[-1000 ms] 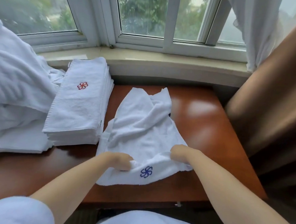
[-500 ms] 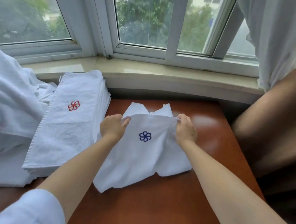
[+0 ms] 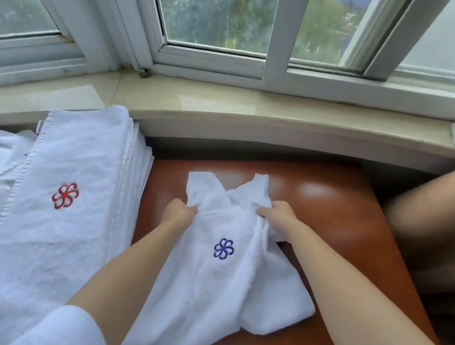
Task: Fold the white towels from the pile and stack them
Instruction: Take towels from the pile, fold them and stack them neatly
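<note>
Centrally, 1 white towel [image 3: 215,277] with a blue flower emblem [image 3: 224,248], lying rumpled on the red-brown table [image 3: 336,230]; near part doubled over, 2 loose corners sticking out toward the sill [image 3: 224,103].

Left hand [image 3: 178,213]: fingers curled, gripping the towel's upper left edge.

Right hand [image 3: 279,214]: fingers curled, gripping the upper right edge, with cloth bunched beneath the wrist. Both hands sit level with each other, the folded edge stretched between them.

Stack [image 3: 60,216]: folded white towels, left of the towel in hand and just beside it, resting on the table's left part. Top piece bears a red flower emblem [image 3: 65,195]; layered edges visible on its right side.

Pile [image 3: 3,155]: loose white cloth at far left, partly behind the stack and touching it.

Window [image 3: 215,26]: white frames behind the sill, greenery blurred beyond the glass.

Sleeve [image 3: 65,327]: white, on the left arm, bottom left.

Brown surface [image 3: 424,222] at right edge, too blurred to identify.
</note>
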### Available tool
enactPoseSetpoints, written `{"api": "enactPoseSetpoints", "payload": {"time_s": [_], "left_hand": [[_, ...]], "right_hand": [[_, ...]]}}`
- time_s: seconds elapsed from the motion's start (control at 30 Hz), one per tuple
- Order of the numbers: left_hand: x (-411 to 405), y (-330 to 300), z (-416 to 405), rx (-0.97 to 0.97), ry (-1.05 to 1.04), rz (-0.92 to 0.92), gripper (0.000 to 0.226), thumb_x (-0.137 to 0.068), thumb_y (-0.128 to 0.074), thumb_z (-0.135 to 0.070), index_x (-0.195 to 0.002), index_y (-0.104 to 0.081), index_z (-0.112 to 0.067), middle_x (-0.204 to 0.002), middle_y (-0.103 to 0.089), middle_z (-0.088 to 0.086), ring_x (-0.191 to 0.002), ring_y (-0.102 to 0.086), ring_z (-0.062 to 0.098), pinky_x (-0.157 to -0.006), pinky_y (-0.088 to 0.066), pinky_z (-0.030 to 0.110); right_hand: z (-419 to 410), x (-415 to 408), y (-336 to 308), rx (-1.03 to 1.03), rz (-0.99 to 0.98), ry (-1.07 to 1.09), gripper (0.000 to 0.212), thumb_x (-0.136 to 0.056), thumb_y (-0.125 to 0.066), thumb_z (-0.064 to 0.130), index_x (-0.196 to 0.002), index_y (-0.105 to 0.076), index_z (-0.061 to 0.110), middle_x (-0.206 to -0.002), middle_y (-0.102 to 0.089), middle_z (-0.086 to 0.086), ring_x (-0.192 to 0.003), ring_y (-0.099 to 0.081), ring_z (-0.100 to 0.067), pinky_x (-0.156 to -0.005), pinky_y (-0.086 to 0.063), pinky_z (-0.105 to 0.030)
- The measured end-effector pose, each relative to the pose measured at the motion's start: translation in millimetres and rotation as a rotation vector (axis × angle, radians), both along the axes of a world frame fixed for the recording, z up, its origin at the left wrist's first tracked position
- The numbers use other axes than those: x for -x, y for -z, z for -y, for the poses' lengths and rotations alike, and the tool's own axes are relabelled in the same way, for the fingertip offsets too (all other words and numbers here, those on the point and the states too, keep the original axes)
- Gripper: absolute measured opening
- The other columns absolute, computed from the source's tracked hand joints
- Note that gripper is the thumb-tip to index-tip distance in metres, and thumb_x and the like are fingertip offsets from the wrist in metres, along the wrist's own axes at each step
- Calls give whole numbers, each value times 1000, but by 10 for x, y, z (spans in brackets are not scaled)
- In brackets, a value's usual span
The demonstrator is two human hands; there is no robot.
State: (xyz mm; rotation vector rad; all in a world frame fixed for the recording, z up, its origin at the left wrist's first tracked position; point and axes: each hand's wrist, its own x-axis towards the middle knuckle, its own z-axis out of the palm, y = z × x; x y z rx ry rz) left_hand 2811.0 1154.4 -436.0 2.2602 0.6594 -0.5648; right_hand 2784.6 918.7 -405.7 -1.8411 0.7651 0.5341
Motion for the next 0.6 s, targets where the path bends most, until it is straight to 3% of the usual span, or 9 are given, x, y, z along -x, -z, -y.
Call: {"api": "enactPoseSetpoints", "payload": {"time_s": [0.1,0.17,0.23,0.33,0.4,0.47,0.6], "left_hand": [[-63,-63,93,-86,-88,211,36,-101,-42,-29,-131,-39,-8,-121,-58,15,-103,-60,32,-85,-50,39],[-146,-207,116,-109,-203,405,37,-103,-36,-30,-135,-31,-13,-111,-60,13,-83,-61,23,-70,-51,36],[-224,-332,96,-113,-214,477,51,-102,-37,-37,-145,-17,-21,-101,-62,11,-70,-58,21,-60,-46,33],[-210,-405,-22,-207,123,385,75,-94,-40,-59,-152,-2,-30,-109,-64,11,-93,-63,31,-72,-49,38],[-44,-404,-83,-234,517,260,81,-88,-42,-69,-152,-12,-30,-123,-62,5,-107,-60,25,-78,-49,35],[224,-411,-75,-270,867,124,88,-80,-43,-77,-151,-19,-32,-137,-56,1,-117,-57,22,-88,-49,32],[772,-478,-5,-358,1047,34,99,-70,-49,-85,-150,-23,-31,-142,-50,-3,-124,-51,22,-95,-46,35]], "right_hand": [[6,-95,-6,427,144,101,28,-90,-55,32,-109,-55,12,-105,-61,-6,-96,-62,-33,-74,-45,-36],[-3,-153,-105,609,318,246,39,-93,-53,34,-127,-43,17,-120,-50,-9,-96,-60,-37,-74,-41,-37],[65,-237,-164,699,389,209,62,-91,-57,33,-144,-27,20,-130,-39,-10,-88,-60,-35,-70,-38,-35],[196,-246,-202,831,313,-16,75,-88,-59,43,-148,-21,18,-134,-34,-11,-89,-61,-31,-66,-36,-32],[247,-121,-183,812,205,-218,65,-88,-54,53,-140,-35,19,-134,-38,-9,-99,-61,-33,-68,-38,-33],[243,110,-132,741,113,-370,59,-88,-51,52,-137,-38,21,-133,-39,-8,-100,-59,-33,-67,-41,-33],[147,705,-146,655,1,-193,75,-87,-56,43,-146,-17,19,-138,-32,-11,-102,-60,-34,-67,-44,-36]]}}
